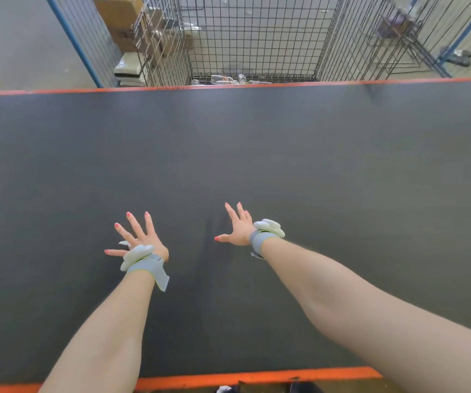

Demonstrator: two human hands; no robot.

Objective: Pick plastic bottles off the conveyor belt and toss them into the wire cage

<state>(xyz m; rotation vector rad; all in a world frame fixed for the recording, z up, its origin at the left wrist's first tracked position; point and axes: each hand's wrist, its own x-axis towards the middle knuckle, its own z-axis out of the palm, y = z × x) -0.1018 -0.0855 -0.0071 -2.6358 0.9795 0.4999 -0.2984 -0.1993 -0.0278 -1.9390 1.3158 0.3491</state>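
Left hand (145, 239), right hand (238, 228): fingers spread, holding nothing, above dark grey orange-edged conveyor belt (342, 165); clear plastic bottles (226, 79) in black wire cage (257, 38) beyond; likely between picks; next needs bottle within reach

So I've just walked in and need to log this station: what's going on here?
A person stretches both arms out over the dark belt. The left hand and right hand are open with fingers spread, holding nothing. Past the belt's far edge stands the wire cage, with a few clear bottles lying at its bottom.
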